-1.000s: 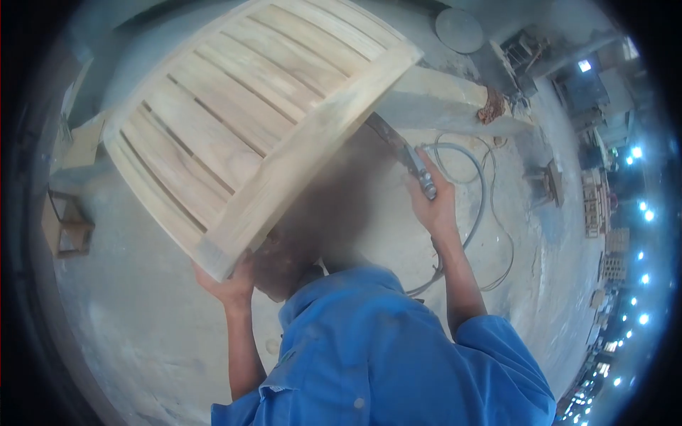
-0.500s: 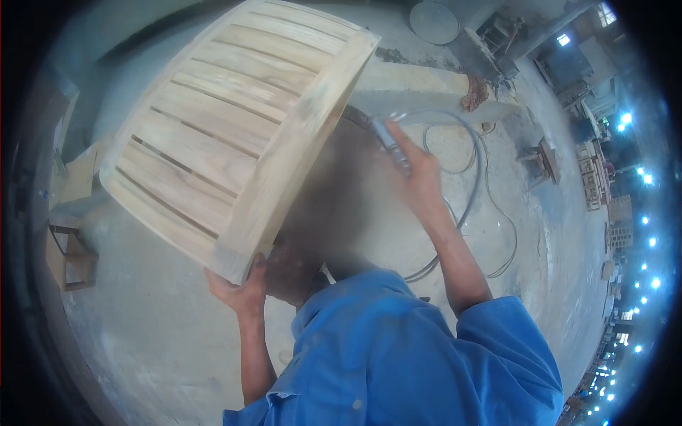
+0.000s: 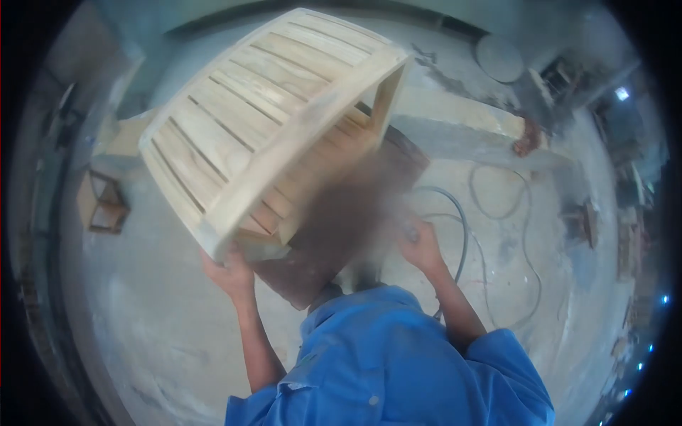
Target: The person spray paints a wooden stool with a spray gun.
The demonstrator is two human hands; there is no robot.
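A pale slatted wooden stool (image 3: pixel 245 99) is tilted in front of me, with more slats visible inside its frame. My left hand (image 3: pixel 233 275) is closed around its near lower corner, thumb on the edge. Under and beside the stool is a dark brown board (image 3: pixel 295 277), partly blurred by haze. My right hand (image 3: pixel 423 250) is closed on an air gun (image 3: pixel 411 233), mostly hidden by the fingers and haze, to the right of the stool's open side. A hose (image 3: pixel 464 231) curves behind that hand.
Loops of thin hose (image 3: pixel 529 213) lie on the concrete floor to the right. A small wooden frame (image 3: pixel 101 202) stands at the left. Beyond the stool runs a low concrete ledge (image 3: pixel 462 121), with a round disc (image 3: pixel 499 59) behind it.
The stool has turned so that its inner slats show more. My right hand has moved lower and closer to my body with the air gun. The camera view has shifted.
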